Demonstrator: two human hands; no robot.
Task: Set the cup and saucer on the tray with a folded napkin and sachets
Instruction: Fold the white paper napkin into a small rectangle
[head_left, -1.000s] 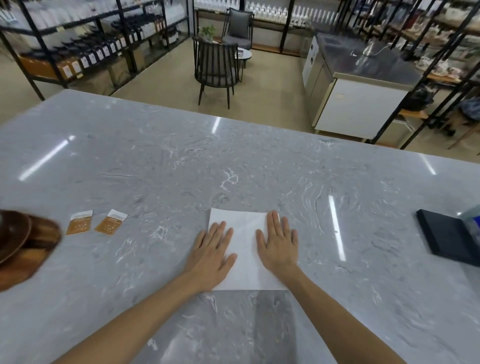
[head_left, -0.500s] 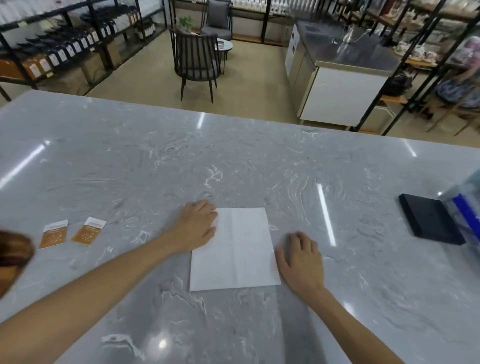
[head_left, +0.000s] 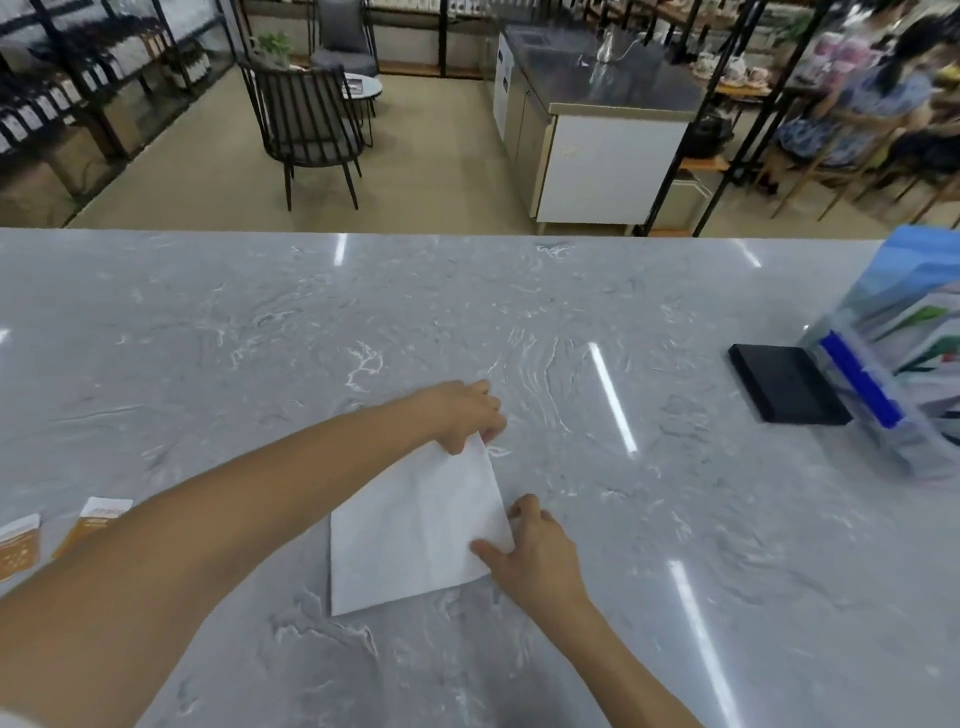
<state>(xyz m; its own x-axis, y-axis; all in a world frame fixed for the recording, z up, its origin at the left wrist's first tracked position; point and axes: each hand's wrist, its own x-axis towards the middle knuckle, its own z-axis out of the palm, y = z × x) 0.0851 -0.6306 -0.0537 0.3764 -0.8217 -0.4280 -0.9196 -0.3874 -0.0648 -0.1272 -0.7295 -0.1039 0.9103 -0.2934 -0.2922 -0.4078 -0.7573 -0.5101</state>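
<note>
A white paper napkin (head_left: 415, 530) lies on the grey marble counter (head_left: 260, 338) in front of me. My left hand (head_left: 465, 413) pinches its far right corner, my forearm crossing over the napkin's left part. My right hand (head_left: 535, 556) pinches the near right corner, thumb on top. Two orange-and-white sachets (head_left: 96, 522) (head_left: 18, 545) lie at the left edge, side by side. No cup, saucer or tray is in view.
A flat black object (head_left: 787, 384) lies at the right, next to a clear plastic organiser (head_left: 904, 374) with blue parts. Beyond the counter's far edge are a black chair (head_left: 306, 124), shelves, a steel worktop and a seated person.
My left hand moved from the napkin's left side across to its far right corner and gripped it. My right hand took the near right corner. The view shifted right, hiding the wooden tray.
</note>
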